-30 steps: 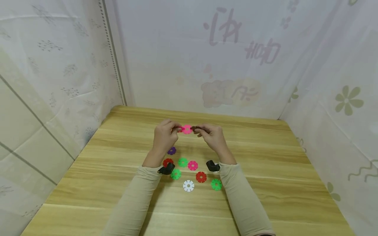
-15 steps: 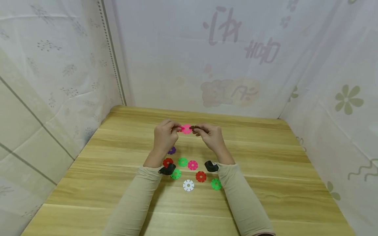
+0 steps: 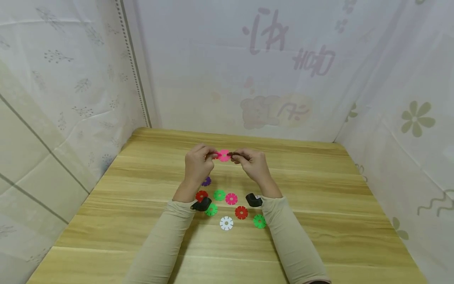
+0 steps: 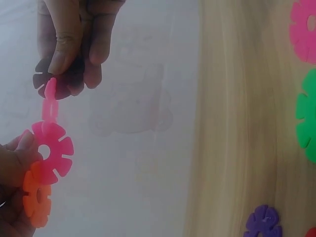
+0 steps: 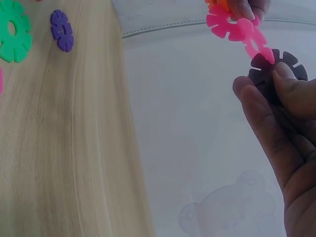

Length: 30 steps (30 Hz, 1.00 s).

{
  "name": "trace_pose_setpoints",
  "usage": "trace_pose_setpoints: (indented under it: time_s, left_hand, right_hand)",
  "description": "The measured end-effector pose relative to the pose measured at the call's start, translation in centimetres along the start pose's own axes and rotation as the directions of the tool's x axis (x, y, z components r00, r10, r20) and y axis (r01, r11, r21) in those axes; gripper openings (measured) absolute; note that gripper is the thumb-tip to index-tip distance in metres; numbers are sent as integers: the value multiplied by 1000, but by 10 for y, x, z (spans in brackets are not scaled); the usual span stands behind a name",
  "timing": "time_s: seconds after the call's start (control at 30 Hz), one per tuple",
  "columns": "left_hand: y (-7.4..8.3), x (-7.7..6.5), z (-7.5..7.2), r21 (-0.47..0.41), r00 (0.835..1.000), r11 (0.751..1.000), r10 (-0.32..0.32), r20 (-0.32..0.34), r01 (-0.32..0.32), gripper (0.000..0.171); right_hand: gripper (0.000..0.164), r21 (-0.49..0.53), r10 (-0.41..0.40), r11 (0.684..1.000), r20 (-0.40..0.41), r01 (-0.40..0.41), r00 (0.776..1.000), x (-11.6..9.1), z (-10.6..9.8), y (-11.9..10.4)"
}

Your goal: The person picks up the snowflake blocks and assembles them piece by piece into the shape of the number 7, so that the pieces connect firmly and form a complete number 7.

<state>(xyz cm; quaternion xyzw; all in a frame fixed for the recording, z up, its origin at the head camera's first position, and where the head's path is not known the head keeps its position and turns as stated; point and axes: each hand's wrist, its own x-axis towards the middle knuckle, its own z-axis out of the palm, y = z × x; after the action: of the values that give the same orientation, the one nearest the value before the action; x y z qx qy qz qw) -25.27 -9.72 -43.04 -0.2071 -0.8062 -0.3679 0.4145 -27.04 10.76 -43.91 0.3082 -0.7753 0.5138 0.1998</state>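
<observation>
Raised above the far middle of a wooden table (image 3: 319,221), a person's left hand (image 3: 198,163) pinches an orange disc (image 4: 30,198) linked to a pink disc (image 4: 60,147), while the right hand (image 3: 256,165) grips a dark disc (image 5: 263,79) against a second pink disc (image 4: 50,109), with loose coloured discs (image 3: 222,223) lying nearer.

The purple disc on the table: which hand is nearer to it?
Left. In the head view, the left hand is just up and left of the purple disc; the right hand is farther away, up and to the right.
</observation>
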Motion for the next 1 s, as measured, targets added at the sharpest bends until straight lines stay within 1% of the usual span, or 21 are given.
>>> trace_pose_setpoints:
  time_s: [0.1, 0.23, 0.5, 0.63, 0.73, 0.8, 0.87, 1.0]
  left_hand:
    - [0, 0, 0, 4, 1000, 1000, -5, 15, 5, 10]
    - [-1, 0, -3, -12, 999, 1000, -9, 37, 9, 8]
    - [-4, 3, -8, -57, 994, 998, 39, 102, -33, 5]
    - [-7, 3, -10, -74, 988, 997, 4, 152, 7, 2]
    - [-9, 3, -11, -77, 980, 996, -37, 194, 53, 2]
    - [-10, 2, -13, -79, 976, 994, -51, 213, 69, 4]
    - [-10, 3, -14, -84, 973, 994, -55, 224, 75, 3]
    - [-12, 3, -14, -89, 973, 994, -39, 226, 61, 3]
  right_hand:
    - [7, -1, 2, 1000, -3, -2, 1000, 0, 0, 1]
    - [7, -3, 10, 1000, 10, -10, 1000, 0, 0, 3]
    - [9, 12, 38, 999, 39, -39, 999, -1, -4, 5]
    - [10, 37, 54, 998, 55, -56, 997, -1, -4, 6]
    - [11, 42, 71, 996, 67, -74, 995, -1, -4, 6]
    - [11, 40, 75, 996, 72, -78, 995, -1, -4, 7]
    - [11, 37, 70, 997, 73, -72, 995, -1, -4, 8]
    - [11, 32, 40, 999, 77, -43, 996, 0, -3, 10]
